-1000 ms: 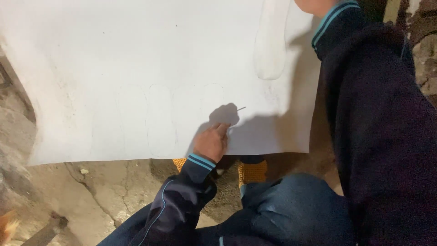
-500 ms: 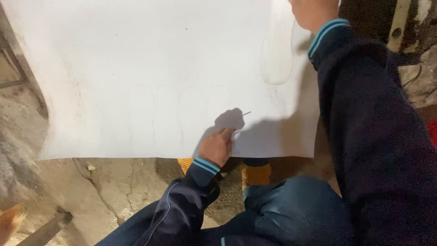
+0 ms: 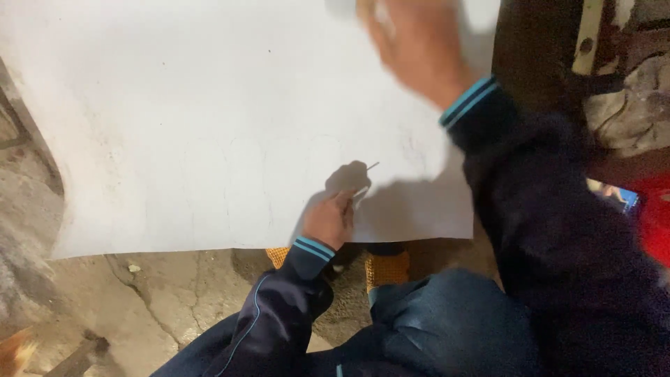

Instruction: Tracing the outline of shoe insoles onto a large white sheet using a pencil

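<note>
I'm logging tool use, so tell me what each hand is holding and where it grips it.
The left hand pinches a thin pencil near its tip, on the white sheet. The right hand is blurred; any grip cannot be told.

You are in a rough workshop or yard: cracked concrete floor [image 3: 160, 293], stone rubble [image 3: 631, 105], a large white sheet [image 3: 209, 119].

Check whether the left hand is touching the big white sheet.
Touching. In the head view the left hand rests on the white sheet near its lower edge, holding a thin pencil-like tool; no gap shows between hand and sheet.
</note>
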